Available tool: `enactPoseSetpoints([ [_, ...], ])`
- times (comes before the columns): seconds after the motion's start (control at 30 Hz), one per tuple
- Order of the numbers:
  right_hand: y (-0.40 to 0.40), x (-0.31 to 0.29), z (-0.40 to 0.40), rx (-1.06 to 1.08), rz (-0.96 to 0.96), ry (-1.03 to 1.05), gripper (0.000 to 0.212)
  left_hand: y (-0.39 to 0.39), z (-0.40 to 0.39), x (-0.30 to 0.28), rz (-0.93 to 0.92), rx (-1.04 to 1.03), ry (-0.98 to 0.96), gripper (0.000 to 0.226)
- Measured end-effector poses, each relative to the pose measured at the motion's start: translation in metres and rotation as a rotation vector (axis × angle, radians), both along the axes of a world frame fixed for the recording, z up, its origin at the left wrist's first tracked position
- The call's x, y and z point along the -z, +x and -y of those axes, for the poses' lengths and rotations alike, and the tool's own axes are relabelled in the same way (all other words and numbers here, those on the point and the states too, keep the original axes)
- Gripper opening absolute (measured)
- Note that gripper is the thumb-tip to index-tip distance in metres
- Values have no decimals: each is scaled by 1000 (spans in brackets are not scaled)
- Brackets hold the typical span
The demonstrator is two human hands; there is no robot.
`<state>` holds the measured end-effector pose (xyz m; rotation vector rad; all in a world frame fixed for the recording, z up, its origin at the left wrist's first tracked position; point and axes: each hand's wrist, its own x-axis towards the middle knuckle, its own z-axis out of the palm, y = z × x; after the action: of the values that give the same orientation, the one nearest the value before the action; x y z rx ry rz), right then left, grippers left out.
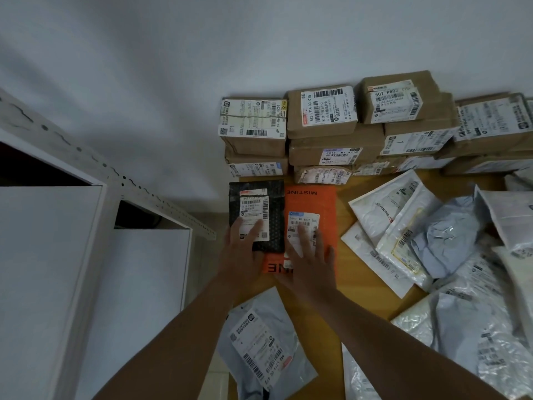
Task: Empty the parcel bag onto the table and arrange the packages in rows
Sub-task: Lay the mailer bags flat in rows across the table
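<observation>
A black bubble mailer (277, 203) and an orange mailer (326, 206) lie side by side on the wooden table (343, 226), just in front of stacked brown boxes (323, 131). My left hand (243, 249) rests flat on the black mailer's near end, fingers straight over its label. Flat on the orange mailer lies my right hand (310, 255), its fingers reaching the white label. A grey poly mailer (265, 336) lies near me between my forearms. No parcel bag is in view.
A loose heap of white and grey poly mailers (432, 243) covers the table's right side. Brown boxes run in stacks along the back wall to the right. A white shelf unit (86, 226) stands left of the table, with floor between.
</observation>
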<state>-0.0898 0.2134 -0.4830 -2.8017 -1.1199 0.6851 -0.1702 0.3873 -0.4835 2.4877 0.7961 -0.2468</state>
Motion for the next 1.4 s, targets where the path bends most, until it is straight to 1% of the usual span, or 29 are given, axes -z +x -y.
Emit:
enactPoseSetpoints([
  [0.2, 5, -4, -4, 35, -43, 24, 101, 6, 4, -3, -13, -100, -49, 67],
  [0.27, 6, -5, -5, 39, -49, 14, 100, 9, 3, -2, -4, -93, -38, 66],
  [0.4, 9, -6, -4, 52, -72, 69, 97, 14, 3, -5, 10, -69, -24, 73],
  [0.53, 6, -5, 7, 70, -9, 209, 91, 15, 9, -12, 70, -126, -7, 79],
  [0.6, -1, -9, 18, 118, 45, 269, 83, 10, 12, -15, 123, -187, -11, 79],
  [0.67, -15, -13, 31, 101, 99, 311, 72, 1, 19, -18, 142, -270, -32, 75],
  [0.73, -40, -17, 44, -8, 103, 331, 66, -15, 29, -25, 109, -361, -48, 71],
  [0.77, -54, -19, 49, -64, 78, 323, 69, -26, 34, -28, 61, -410, -52, 72],
  [0.83, -79, -21, 59, -144, -3, 232, 82, -53, 44, -34, -70, -516, -68, 73],
  [0.9, -96, -15, 65, -148, -49, 107, 87, -82, 48, -35, -147, -629, -79, 71],
  [0.97, -106, -10, 65, -47, -67, 16, 81, -107, 49, -29, -164, -750, -190, 72],
  [1.0, -111, -11, 62, 27, -79, 5, 77, -117, 50, -26, -153, -802, -292, 74],
  [1.03, -113, -11, 60, 108, -90, -3, 74, -125, 53, -25, -125, -839, -416, 76],
  [1.07, -116, -13, 57, 171, -142, -27, 70, -130, 58, -28, -85, -869, -535, 80],
  [1.13, -121, -19, 50, 295, -209, 3, 59, -140, 70, -31, -12, -907, -688, 81],
  [1.23, -125, -24, 40, 444, -314, 53, 31, -145, 80, -27, 131, -988, -767, 69],
  [1.27, -126, -23, 38, 481, -356, 68, 27, -145, 79, -24, 160, -1021, -790, 64],
  [1.33, -124, -18, 35, 568, -433, 152, 27, -145, 70, -18, 222, -1073, -831, 46],
  [1.4, -119, -21, 32, 636, -479, 256, 29, -136, 58, -23, 250, -1067, -854, 27],
])
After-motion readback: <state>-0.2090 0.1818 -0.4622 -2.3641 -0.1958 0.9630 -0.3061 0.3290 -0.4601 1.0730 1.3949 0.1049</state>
